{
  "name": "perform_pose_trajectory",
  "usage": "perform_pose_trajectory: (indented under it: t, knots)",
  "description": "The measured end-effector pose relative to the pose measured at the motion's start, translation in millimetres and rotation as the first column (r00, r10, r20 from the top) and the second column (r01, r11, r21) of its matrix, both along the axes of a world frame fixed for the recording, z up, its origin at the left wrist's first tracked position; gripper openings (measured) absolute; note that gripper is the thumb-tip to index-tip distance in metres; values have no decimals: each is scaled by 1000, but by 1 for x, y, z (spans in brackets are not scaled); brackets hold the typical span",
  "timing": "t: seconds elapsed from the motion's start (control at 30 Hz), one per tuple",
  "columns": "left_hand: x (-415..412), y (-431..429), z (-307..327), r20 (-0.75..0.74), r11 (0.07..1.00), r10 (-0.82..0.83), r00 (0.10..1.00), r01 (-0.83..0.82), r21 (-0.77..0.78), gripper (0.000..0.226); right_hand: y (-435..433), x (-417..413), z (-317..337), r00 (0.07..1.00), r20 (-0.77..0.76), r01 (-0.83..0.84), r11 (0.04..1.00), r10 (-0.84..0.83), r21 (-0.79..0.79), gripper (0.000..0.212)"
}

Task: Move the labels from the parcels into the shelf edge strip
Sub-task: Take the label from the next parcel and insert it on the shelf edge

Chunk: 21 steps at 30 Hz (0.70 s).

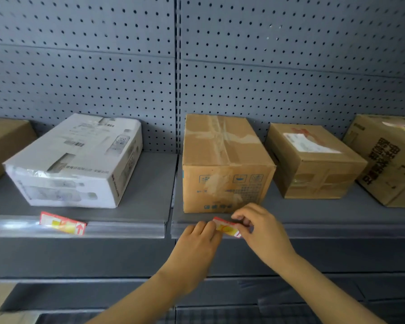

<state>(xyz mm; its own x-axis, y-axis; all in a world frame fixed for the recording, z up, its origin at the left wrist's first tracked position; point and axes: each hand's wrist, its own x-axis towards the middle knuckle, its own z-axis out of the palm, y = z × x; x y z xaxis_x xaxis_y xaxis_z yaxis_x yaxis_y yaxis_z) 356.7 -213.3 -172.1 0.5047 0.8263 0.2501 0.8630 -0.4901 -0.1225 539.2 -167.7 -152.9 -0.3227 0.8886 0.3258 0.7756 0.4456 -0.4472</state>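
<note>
While both hands meet close together at the shelf edge strip [337,230], the left hand [198,239] holds the left end of a red-and-yellow label [227,228] with curled fingers and the right hand [264,232] pinches its right end. Just above them stands a brown parcel [225,164]. Well left of the left hand, a second label [62,224] sits tilted in the strip, below a white parcel [75,160].

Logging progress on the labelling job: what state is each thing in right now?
Left label, tilted at the strip.
Second label, held against the strip.
Left hand, holding its left end.
Right hand, pinching its right end.
White box, closed, skewed.
Middle box, taped shut.
</note>
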Motion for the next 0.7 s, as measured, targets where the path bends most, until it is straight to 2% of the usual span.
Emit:
perform_pose_trajectory:
  t: [0.1,0.2,0.33,0.5,0.63,0.7]
  knots:
    - [5,6,4,74,999,-25,997,22,47,15,1,6,-2,999,33,4,999,-3,-43,20]
    - [23,22,12,153,993,-81,985,67,92,28,5,24,3,1000,21,23,998,-22,-53,17]
    - [53,44,35,148,973,-164,975,135,190,30,7,52,19,996,43,85,992,-81,-98,17]
    - [97,67,63,156,929,-282,947,228,293,36,5,95,37,990,64,133,988,-128,-76,22]
    - [143,74,87,138,906,-334,932,277,319,35,-7,139,62,978,75,197,980,-194,-27,17]
    - [167,70,98,91,914,-346,934,313,259,29,-13,162,75,973,56,225,974,-225,-1,17]
